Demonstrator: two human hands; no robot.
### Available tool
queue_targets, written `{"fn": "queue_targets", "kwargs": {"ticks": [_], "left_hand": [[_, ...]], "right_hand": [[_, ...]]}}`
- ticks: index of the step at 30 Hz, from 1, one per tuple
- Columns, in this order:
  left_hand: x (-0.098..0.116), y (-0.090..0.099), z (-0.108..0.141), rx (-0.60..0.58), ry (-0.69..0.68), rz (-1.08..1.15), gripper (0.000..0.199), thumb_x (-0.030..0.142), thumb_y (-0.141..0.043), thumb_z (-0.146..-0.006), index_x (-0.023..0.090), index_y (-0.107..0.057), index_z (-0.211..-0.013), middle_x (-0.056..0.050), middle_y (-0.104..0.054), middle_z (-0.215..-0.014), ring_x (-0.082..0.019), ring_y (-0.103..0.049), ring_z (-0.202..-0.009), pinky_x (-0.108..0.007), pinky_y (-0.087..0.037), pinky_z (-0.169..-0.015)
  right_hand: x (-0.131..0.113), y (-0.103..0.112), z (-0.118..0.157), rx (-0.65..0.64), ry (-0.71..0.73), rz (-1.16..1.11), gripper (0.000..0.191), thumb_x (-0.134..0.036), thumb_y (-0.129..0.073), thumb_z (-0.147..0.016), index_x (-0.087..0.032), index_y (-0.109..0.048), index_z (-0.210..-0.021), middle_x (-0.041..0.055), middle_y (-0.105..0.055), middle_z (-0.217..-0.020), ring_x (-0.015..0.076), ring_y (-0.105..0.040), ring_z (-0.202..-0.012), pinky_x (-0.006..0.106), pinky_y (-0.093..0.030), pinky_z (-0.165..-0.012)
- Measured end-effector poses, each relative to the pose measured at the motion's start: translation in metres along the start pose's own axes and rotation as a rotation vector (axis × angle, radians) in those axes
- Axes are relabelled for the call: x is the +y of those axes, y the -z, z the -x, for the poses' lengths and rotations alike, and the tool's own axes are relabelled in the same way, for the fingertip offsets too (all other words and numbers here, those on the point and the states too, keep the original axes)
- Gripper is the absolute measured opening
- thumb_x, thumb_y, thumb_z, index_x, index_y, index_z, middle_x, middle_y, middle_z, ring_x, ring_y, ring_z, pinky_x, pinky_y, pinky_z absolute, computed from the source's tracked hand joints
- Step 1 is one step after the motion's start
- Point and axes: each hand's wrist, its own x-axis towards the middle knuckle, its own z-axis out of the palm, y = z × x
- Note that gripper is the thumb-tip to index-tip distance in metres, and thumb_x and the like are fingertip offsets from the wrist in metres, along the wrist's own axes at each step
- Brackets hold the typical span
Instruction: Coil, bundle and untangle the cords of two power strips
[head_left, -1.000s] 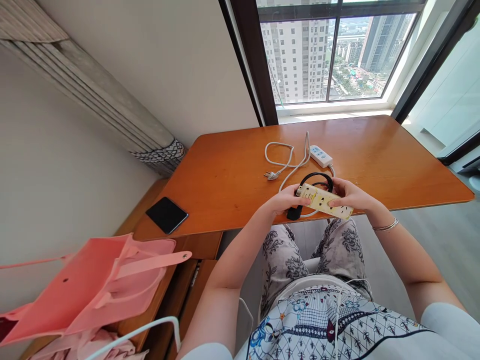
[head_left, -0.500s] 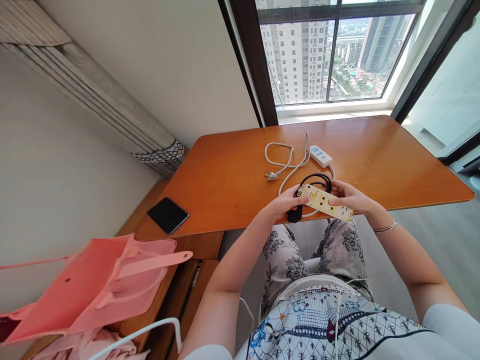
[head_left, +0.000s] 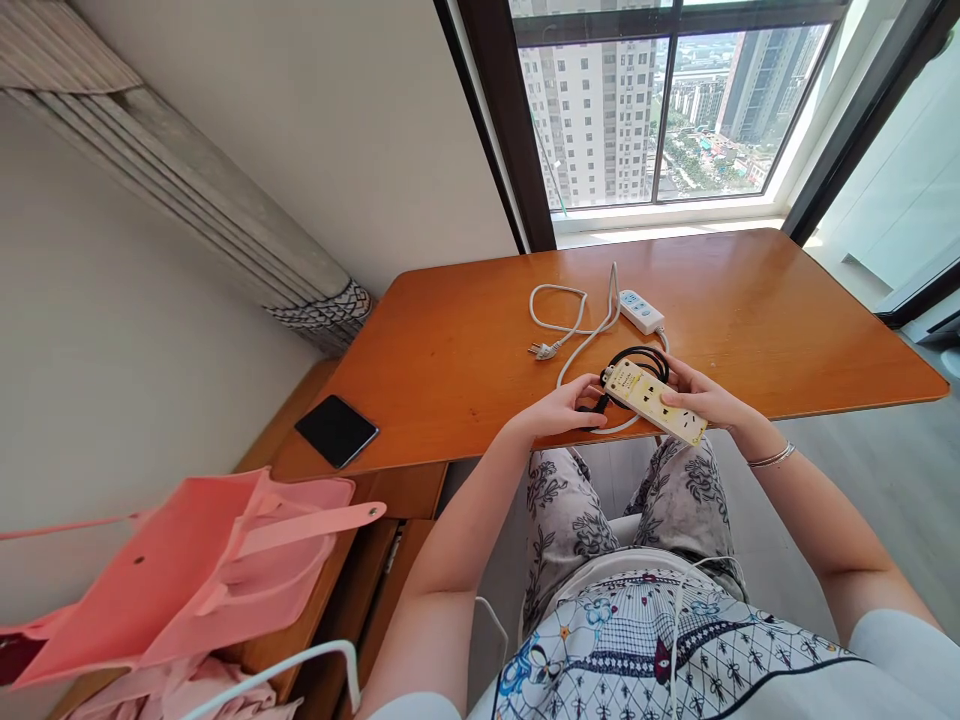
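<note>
A pale yellow power strip [head_left: 654,400] with a coiled black cord [head_left: 639,357] is held over the table's front edge. My right hand [head_left: 699,391] grips the strip's right part, thumb on top and fingers behind. At the strip's left end, my left hand [head_left: 564,408] is closed round the black cord near its plug, which the fingers mostly hide. Behind them on the table lies a white power strip [head_left: 642,312], its white cord looped to the left and ending in a white plug [head_left: 544,351]. Part of that cord runs beneath the yellow strip.
The orange-brown wooden table [head_left: 450,350] reaches to the window. A black phone [head_left: 336,431] lies at its left front corner. An open pink bag [head_left: 202,570] sits at the lower left, near a white curved tube [head_left: 300,655].
My left hand has moved off the yellow strip's end and slightly left, onto the black cord by the plug. The strip's left end has risen and tilts more steeply.
</note>
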Motion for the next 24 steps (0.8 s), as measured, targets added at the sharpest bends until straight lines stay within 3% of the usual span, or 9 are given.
{"fn": "queue_targets", "kwargs": {"ticks": [4,9,16,24], "left_hand": [[0.007,0.002,0.006,0.107,-0.06,-0.104,0.066,0.026,-0.077,-0.07,0.02,-0.053,-0.132,-0.009,-0.064,-0.121,-0.02,-0.062,-0.111,-0.031,-0.049,-0.092],[0.014,0.012,0.007,0.173,-0.168,-0.155,0.047,0.023,-0.072,-0.069,0.018,-0.057,-0.113,-0.006,-0.064,-0.112,-0.014,-0.06,-0.089,-0.031,-0.049,-0.087],[0.014,0.014,0.004,0.133,-0.278,-0.063,0.046,0.022,-0.075,-0.067,0.02,-0.057,-0.11,-0.007,-0.067,-0.113,-0.014,-0.058,-0.09,-0.034,-0.048,-0.095],[-0.01,-0.01,-0.003,0.234,-0.234,0.142,0.056,0.035,-0.08,-0.071,0.021,-0.056,-0.12,-0.01,-0.06,-0.13,-0.015,-0.06,-0.094,-0.033,-0.05,-0.092]], "right_hand": [[0.003,0.003,0.001,-0.01,-0.033,0.006,0.11,-0.045,-0.077,-0.086,-0.037,-0.001,-0.165,0.0039,-0.07,-0.116,0.0155,-0.068,-0.087,0.024,-0.056,-0.067],[-0.003,0.001,0.002,-0.012,-0.07,0.037,0.103,-0.043,-0.078,-0.085,-0.032,-0.014,-0.166,0.0056,-0.069,-0.119,0.0152,-0.064,-0.089,0.023,-0.055,-0.069],[-0.007,-0.002,0.006,-0.075,-0.069,-0.028,0.101,-0.047,-0.078,-0.083,-0.034,-0.019,-0.165,0.0071,-0.064,-0.135,0.0174,-0.066,-0.097,0.026,-0.056,-0.076],[-0.003,-0.013,0.008,0.043,-0.014,-0.02,0.102,-0.052,-0.078,-0.081,-0.034,-0.022,-0.164,0.007,-0.063,-0.137,0.0205,-0.065,-0.108,0.028,-0.057,-0.082]]}}
